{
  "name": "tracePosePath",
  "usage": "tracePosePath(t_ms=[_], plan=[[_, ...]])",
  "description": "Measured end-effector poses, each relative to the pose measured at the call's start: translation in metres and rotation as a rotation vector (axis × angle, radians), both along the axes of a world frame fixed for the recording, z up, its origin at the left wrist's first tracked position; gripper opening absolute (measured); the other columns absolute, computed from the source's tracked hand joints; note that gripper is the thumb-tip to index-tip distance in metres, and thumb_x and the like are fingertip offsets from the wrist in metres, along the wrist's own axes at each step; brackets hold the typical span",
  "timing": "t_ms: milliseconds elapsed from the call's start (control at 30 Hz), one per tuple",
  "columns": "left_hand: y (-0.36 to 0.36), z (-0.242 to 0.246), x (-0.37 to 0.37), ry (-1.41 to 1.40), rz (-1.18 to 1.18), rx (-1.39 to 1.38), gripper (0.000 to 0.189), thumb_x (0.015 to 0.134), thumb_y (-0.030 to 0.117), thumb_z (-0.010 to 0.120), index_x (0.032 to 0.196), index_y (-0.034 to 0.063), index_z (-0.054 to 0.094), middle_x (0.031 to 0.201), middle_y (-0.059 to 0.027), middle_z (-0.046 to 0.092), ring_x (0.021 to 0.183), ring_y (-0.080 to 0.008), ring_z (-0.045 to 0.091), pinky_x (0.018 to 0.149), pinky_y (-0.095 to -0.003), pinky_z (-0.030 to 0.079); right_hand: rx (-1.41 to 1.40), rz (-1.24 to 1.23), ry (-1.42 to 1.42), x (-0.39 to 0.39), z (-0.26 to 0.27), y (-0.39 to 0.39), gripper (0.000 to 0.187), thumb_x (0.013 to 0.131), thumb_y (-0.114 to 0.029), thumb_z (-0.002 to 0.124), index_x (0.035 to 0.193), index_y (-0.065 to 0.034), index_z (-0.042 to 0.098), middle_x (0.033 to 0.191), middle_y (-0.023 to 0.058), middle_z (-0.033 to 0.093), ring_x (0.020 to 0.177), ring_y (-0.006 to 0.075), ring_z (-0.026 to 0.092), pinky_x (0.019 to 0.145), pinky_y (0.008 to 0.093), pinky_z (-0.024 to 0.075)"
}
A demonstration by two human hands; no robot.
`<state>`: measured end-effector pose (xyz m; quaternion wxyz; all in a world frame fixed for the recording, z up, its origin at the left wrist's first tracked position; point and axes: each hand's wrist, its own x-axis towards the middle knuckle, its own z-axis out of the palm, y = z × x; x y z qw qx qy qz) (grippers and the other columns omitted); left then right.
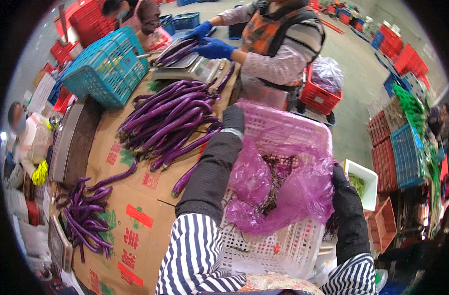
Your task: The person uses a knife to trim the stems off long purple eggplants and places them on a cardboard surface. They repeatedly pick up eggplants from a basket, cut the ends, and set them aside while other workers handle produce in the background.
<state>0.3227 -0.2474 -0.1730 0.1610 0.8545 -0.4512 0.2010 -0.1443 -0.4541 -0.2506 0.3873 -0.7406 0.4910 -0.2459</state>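
A white perforated plastic crate [235, 236] stands before me, tilted towards my body. A pink-purple plastic bag [298, 199] lies bunched inside it, open around dark, thin plant stems [274, 184]. My left hand [233, 117], in a black glove, grips the crate's far left corner. My right hand [341, 177], also dark-gloved, holds the right rim; its fingers are partly hidden. To the left, long purple eggplants [173, 118] are piled on a table covered with flattened cardboard [147, 214].
A co-worker's blue-gloved hands [215, 48] hold eggplants over a weighing scale [187, 70]. A teal crate [110, 66] stands at the table's far left. Smaller eggplants [86, 217] lie near left. A red crate [320, 96] and a white foam box [368, 180] are at right.
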Motion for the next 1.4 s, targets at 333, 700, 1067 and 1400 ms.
tracePosePath(t_ms=[333,700,1067,1400], plan=[[-0.006,-0.020,-0.021,0.396,-0.314,-0.364,0.012,0.073,0.014,0.056,0.070,0.0084,0.066,0.072,-0.0113,0.064,0.069,-0.0269,0.062,0.064,-0.0385,0.048,-0.122,-0.407,-0.164,0.047,0.044,0.025,0.023,0.081,-0.010,0.060,0.101,0.0019,0.062,0.088,0.0074,0.064,0.077,0.0147,0.058,0.071,0.0278,0.0460],[0.126,0.020,-0.261,1.608,-1.279,0.561,0.019,0.061,0.002,0.068,0.081,0.0015,0.068,0.074,-0.0079,0.067,0.063,-0.0130,0.060,0.061,-0.0300,0.049,-0.383,0.141,-0.271,0.088,0.105,0.194,0.026,0.079,-0.004,0.058,0.103,0.0037,0.057,0.101,0.0109,0.061,0.096,0.0223,0.054,0.085,0.0350,0.0412],[0.156,0.084,-0.254,0.451,-1.211,0.273,0.064,0.067,0.008,0.065,0.127,0.0111,0.043,0.132,-0.0141,0.040,0.118,-0.0346,0.041,0.095,-0.0415,0.037,0.301,0.839,0.313,0.005,0.085,0.351,0.018,0.082,-0.012,0.052,0.093,-0.0026,0.061,0.090,0.0108,0.063,0.081,0.0225,0.057,0.076,0.0353,0.0438],[0.202,-0.036,-0.309,0.955,-1.246,0.493,0.029,0.077,0.011,0.049,0.104,0.0102,0.059,0.102,-0.0123,0.059,0.102,-0.0246,0.052,0.090,-0.0342,0.039,0.820,0.006,-0.335,-0.041,0.134,0.387,0.033,0.090,-0.030,0.052,0.095,0.0015,0.061,0.080,0.0010,0.057,0.071,0.0094,0.047,0.069,0.0276,0.0415]])
